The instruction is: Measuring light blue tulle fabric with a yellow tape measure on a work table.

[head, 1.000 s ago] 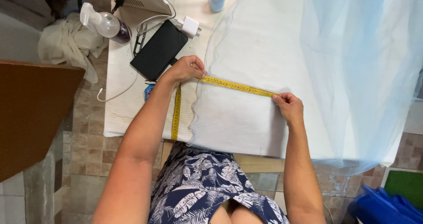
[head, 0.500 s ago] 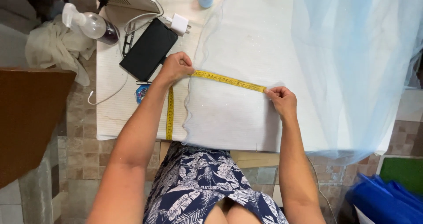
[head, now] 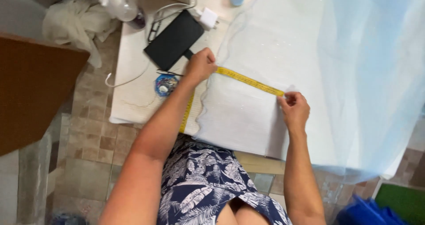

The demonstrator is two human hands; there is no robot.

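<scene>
Ideally the yellow flexible measuring tape [head: 250,80] stays taut and flat across the pale blue sheer fabric [head: 248,114]. Left hand [head: 200,66] presses one end down with closed fingers; right hand [head: 294,110] pinches the other.

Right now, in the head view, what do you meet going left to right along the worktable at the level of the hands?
Small round blue object → left hand pressing one end of the yellow tape measure → right hand pinching its other end → pale blue sheer fabric draped over the table's right side.
</scene>
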